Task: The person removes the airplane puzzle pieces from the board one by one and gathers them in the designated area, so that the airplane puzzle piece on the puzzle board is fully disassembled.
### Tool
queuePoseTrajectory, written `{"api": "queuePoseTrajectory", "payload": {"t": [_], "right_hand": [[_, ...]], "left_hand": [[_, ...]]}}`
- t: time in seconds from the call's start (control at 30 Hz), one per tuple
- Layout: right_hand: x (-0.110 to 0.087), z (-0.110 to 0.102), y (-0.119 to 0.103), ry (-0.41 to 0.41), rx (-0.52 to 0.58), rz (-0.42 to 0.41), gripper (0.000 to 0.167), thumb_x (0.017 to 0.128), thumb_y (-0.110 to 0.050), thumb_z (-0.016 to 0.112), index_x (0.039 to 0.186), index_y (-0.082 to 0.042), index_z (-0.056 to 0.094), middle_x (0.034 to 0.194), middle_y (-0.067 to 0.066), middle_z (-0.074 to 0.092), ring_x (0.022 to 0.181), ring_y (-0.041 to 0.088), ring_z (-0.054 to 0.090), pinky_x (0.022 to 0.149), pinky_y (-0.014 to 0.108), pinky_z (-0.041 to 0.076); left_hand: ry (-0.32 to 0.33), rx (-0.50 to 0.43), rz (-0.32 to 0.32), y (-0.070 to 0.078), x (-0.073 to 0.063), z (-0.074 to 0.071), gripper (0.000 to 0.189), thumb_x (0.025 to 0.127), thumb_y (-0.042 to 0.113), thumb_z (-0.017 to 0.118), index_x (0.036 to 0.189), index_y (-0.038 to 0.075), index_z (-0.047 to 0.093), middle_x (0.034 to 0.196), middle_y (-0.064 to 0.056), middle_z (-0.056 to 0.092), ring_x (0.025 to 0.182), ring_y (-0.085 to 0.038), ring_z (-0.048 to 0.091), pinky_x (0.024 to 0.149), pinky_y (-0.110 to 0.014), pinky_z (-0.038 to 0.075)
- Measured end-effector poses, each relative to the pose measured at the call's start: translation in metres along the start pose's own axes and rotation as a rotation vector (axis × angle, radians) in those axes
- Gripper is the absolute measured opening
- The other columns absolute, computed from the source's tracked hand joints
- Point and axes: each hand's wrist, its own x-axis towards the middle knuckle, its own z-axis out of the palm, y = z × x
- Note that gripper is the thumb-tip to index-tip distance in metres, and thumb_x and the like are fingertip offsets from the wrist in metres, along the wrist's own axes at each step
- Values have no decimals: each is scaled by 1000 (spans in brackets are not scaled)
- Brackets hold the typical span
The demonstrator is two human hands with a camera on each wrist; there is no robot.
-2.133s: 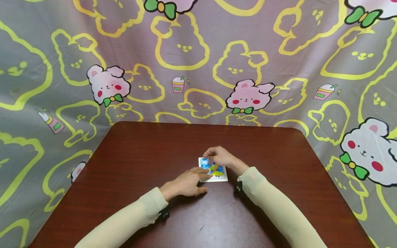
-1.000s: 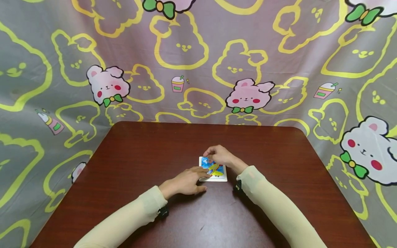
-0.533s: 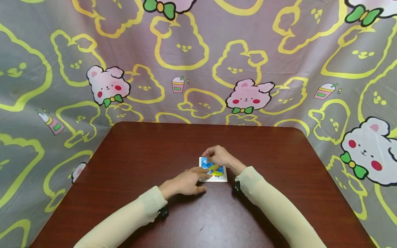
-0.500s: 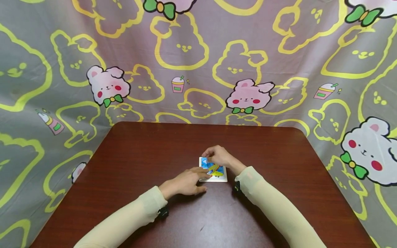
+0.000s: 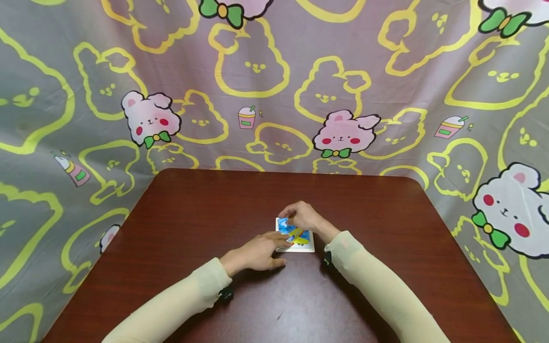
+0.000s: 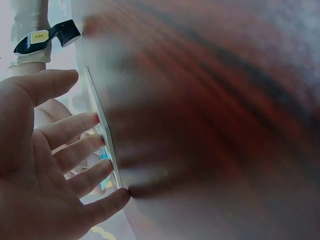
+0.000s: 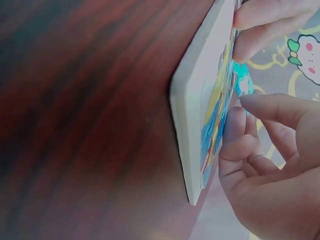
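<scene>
A thin jigsaw puzzle board (image 5: 304, 249) with a pale border lies flat mid-table, its picture blue with a yellow, aeroplane-like shape. My left hand (image 5: 257, 251) reaches in from the left. Its fingers (image 6: 89, 176) are straight and spread, the tips resting on the board, while the thumb stays off it. Over the far right part of the board is my right hand (image 5: 305, 216), fingers curled. In the right wrist view its thumb and index finger appear to pinch a turquoise puzzle piece (image 7: 243, 80), which stands tilted above the picture. The hands hide part of the board.
The dark red-brown wooden table (image 5: 214, 200) spreads around the board. Behind it and at both sides hangs a grey curtain (image 5: 274, 62) with cartoon rabbits. Each wrist carries a black camera band (image 6: 47, 37).
My right hand has shifted very slightly left over the board. My left hand stays in place, and the board lies where it was.
</scene>
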Motion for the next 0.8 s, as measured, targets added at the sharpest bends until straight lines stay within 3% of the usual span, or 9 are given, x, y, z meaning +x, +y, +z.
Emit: {"api": "queuePoseTrajectory", "payload": {"t": [0.8], "right_hand": [[1, -3, 4, 34, -29, -9, 20, 80, -5, 76, 96, -17, 80, 88, -2, 77, 81, 7, 67, 71, 23, 52]], "left_hand": [[5, -4, 13, 1, 1, -1, 50, 91, 31, 69, 137, 12, 61, 150, -9, 52, 143, -32, 43, 113, -51, 41]]}}
